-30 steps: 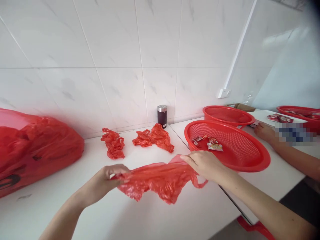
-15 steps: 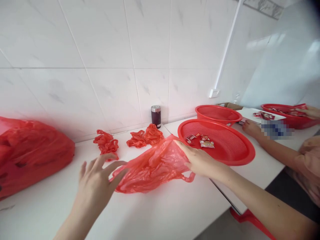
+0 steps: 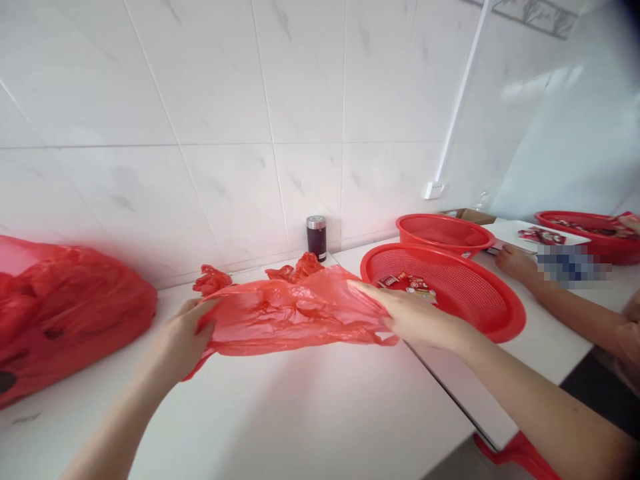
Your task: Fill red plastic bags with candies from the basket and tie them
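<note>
A thin red plastic bag [image 3: 295, 310] is stretched sideways above the white table, between my two hands. My left hand [image 3: 183, 337] grips its left end, thumb and fingers closed on the film. At the other end my right hand [image 3: 400, 310] is closed on the bag, its fingertips partly hidden by the plastic. Behind the bag lie crumpled red plastic bags [image 3: 213, 280], partly covered from view. Just beyond my right hand stands a red perforated basket [image 3: 480, 300] with several small wrapped packets [image 3: 420, 293] in it.
A large, full-looking red bag [image 3: 85, 313] rests at the left. A dark tumbler [image 3: 316, 240] stands by the tiled wall. Another red basket [image 3: 445, 230] is at the back. On the right, a co-worker's arm [image 3: 555, 300] lies near a white tray [image 3: 580, 239] and a red basin [image 3: 610, 247].
My left hand, apart-fingered before, has closed on the bag's left end and moved left. The bag is now pulled wider and flatter. My right hand keeps its hold.
</note>
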Demonstrator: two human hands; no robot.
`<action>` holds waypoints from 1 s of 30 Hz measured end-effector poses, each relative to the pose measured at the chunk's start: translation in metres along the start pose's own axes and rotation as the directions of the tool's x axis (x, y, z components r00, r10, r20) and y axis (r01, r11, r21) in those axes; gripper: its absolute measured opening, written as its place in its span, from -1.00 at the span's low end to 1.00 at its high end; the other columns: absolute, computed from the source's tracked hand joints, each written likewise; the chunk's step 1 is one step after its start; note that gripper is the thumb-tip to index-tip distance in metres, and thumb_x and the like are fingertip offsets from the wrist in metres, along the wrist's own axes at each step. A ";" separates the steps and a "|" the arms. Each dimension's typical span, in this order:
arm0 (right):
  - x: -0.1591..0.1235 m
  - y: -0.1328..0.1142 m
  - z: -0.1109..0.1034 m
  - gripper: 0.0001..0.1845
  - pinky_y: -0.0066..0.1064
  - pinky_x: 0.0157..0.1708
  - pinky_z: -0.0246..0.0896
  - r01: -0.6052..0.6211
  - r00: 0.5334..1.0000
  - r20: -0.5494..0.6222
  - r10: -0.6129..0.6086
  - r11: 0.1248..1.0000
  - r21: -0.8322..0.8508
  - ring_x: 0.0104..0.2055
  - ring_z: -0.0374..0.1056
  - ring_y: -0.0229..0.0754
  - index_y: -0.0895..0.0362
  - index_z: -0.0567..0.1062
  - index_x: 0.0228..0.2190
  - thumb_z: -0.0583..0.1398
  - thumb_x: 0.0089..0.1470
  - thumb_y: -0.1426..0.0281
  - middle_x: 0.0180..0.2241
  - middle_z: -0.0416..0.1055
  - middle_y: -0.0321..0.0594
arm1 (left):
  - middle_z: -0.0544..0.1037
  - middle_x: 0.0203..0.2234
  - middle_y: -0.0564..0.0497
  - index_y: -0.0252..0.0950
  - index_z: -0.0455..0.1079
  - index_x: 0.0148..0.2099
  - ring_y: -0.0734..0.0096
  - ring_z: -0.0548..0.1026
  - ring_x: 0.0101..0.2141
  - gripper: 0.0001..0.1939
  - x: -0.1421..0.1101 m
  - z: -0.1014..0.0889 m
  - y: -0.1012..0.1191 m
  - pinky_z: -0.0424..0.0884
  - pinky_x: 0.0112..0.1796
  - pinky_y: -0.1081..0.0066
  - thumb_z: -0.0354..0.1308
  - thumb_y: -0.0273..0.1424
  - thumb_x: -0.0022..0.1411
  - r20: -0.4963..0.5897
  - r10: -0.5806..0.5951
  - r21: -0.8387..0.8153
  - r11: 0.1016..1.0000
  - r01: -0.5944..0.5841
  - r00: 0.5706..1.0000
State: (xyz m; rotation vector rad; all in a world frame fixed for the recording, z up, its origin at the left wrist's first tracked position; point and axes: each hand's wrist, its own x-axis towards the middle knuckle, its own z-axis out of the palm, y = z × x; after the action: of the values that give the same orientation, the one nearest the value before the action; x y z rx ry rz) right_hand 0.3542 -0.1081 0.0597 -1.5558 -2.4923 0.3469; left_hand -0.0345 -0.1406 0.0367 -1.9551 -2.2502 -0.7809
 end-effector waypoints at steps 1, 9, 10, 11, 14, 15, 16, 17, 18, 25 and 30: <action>0.002 -0.004 -0.003 -0.14 -0.51 -0.44 0.06 -0.013 1.000 -0.026 0.013 1.000 0.014 -0.25 0.40 -0.16 -0.26 -0.01 0.26 0.08 0.02 0.56 -0.13 0.46 -0.24 | 0.45 0.01 -0.06 -0.16 0.41 0.07 0.21 0.51 -0.26 -0.57 0.000 -0.010 0.002 0.39 -0.30 0.35 -0.03 -0.34 0.18 0.010 -0.018 -0.020 1.000 0.018 1.000; 0.020 -0.018 -0.008 -0.16 -0.48 -0.43 0.07 -0.098 0.953 -0.277 0.119 0.991 0.087 -0.36 0.37 -0.19 -0.13 -0.18 0.31 0.05 0.10 0.48 -0.29 0.46 -0.25 | 0.37 -0.61 0.18 -0.19 0.28 0.17 0.50 0.24 -0.63 -0.41 -0.015 -0.043 0.004 0.16 -0.63 0.53 0.15 -0.14 0.09 0.242 -0.250 -0.333 0.886 0.322 0.938; 0.022 -0.018 -0.007 -0.16 -0.48 -0.42 0.08 -0.101 0.949 -0.288 0.124 0.990 0.093 -0.35 0.37 -0.19 -0.14 -0.17 0.31 0.04 0.09 0.51 -0.26 0.46 -0.26 | 0.41 -0.54 0.15 -0.21 0.27 0.17 0.49 0.26 -0.61 -0.40 -0.015 -0.041 0.001 0.20 -0.61 0.53 0.15 -0.17 0.08 0.216 -0.262 -0.350 0.879 0.325 0.941; 0.023 -0.018 -0.006 -0.15 -0.48 -0.41 0.09 -0.100 0.946 -0.298 0.126 0.990 0.101 -0.33 0.36 -0.20 -0.14 -0.16 0.31 0.03 0.08 0.54 -0.23 0.46 -0.26 | 0.45 -0.45 0.12 -0.22 0.27 0.17 0.50 0.28 -0.60 -0.40 -0.014 -0.038 -0.002 0.22 -0.60 0.52 0.15 -0.19 0.08 0.190 -0.270 -0.354 0.878 0.322 0.944; 0.025 -0.018 -0.004 -0.15 -0.47 -0.36 0.13 -0.106 0.938 -0.314 0.144 0.985 0.135 -0.29 0.37 -0.20 -0.14 -0.12 0.30 0.01 0.05 0.58 -0.20 0.46 -0.28 | 0.42 -0.30 0.07 -0.20 0.31 0.15 0.56 0.21 -0.65 -0.44 -0.013 -0.029 -0.010 0.20 -0.65 0.50 0.10 -0.20 0.09 0.138 -0.304 -0.308 0.892 0.332 0.943; 0.026 -0.018 -0.003 -0.17 -0.46 -0.35 0.14 -0.113 0.941 -0.302 0.154 0.983 0.147 -0.28 0.37 -0.19 -0.12 -0.08 0.30 0.02 0.06 0.57 -0.20 0.47 -0.27 | 0.40 -0.29 0.06 -0.19 0.34 0.12 0.57 0.19 -0.67 -0.46 -0.013 -0.027 -0.012 0.19 -0.67 0.49 0.09 -0.18 0.09 0.133 -0.302 -0.294 0.897 0.329 0.944; 0.026 -0.018 -0.002 -0.21 -0.46 -0.34 0.16 -0.117 0.950 -0.271 0.157 0.980 0.159 -0.27 0.38 -0.18 -0.11 -0.02 0.29 0.04 0.06 0.53 -0.19 0.47 -0.26 | 0.39 -0.28 0.05 -0.20 0.38 0.08 0.56 0.20 -0.66 -0.48 -0.014 -0.026 -0.014 0.19 -0.67 0.48 0.10 -0.14 0.08 0.135 -0.290 -0.289 0.903 0.317 0.948; 0.026 -0.018 0.001 -0.25 -0.45 -0.34 0.17 -0.110 0.964 -0.223 0.147 0.979 0.170 -0.25 0.39 -0.16 -0.09 0.06 0.27 0.07 0.07 0.49 -0.17 0.48 -0.25 | 0.40 -0.26 0.03 -0.21 0.43 0.04 0.53 0.24 -0.64 -0.48 -0.015 -0.025 -0.015 0.21 -0.65 0.47 0.11 -0.10 0.06 0.144 -0.265 -0.291 0.909 0.297 0.953; 0.026 -0.017 0.004 -0.30 -0.45 -0.33 0.18 -0.089 0.979 -0.165 0.120 0.979 0.181 -0.23 0.40 -0.14 -0.08 0.15 0.23 0.10 0.06 0.43 -0.16 0.48 -0.23 | 0.41 -0.25 0.00 -0.22 0.47 0.00 0.48 0.30 -0.59 -0.49 -0.017 -0.025 -0.017 0.26 -0.61 0.46 0.14 -0.07 0.05 0.167 -0.230 -0.299 0.915 0.272 0.959; 0.036 -0.017 0.036 -0.73 -0.49 -0.47 0.05 0.052 0.998 -0.049 -0.043 0.980 0.193 -0.43 0.34 -0.23 0.07 0.53 -0.35 0.03 0.13 0.34 -0.45 0.47 -0.28 | 0.53 -0.04 -0.03 -0.10 0.31 0.19 0.10 0.48 -0.08 -0.39 -0.038 -0.033 -0.024 0.40 -0.09 0.24 0.20 -0.10 0.10 0.542 0.018 -0.540 0.773 0.332 0.840; 0.040 -0.026 0.047 -0.58 -0.48 -0.56 -0.08 0.017 0.997 -0.079 -0.004 0.988 0.156 -0.53 0.21 -0.25 0.12 0.31 -0.57 -0.02 0.18 0.13 -0.60 0.30 -0.32 | 0.59 -0.15 -0.05 -0.07 -0.09 0.37 0.08 0.54 -0.15 -0.11 -0.041 -0.034 -0.027 0.43 -0.17 0.25 0.20 -0.06 0.07 0.622 -0.061 -0.435 0.802 0.410 0.780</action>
State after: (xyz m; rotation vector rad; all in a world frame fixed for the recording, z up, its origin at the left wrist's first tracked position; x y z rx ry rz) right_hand 0.3017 -0.0880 0.0239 -1.4654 -2.3513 0.4585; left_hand -0.0611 -0.1934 0.0423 -2.4489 -2.9536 -1.0818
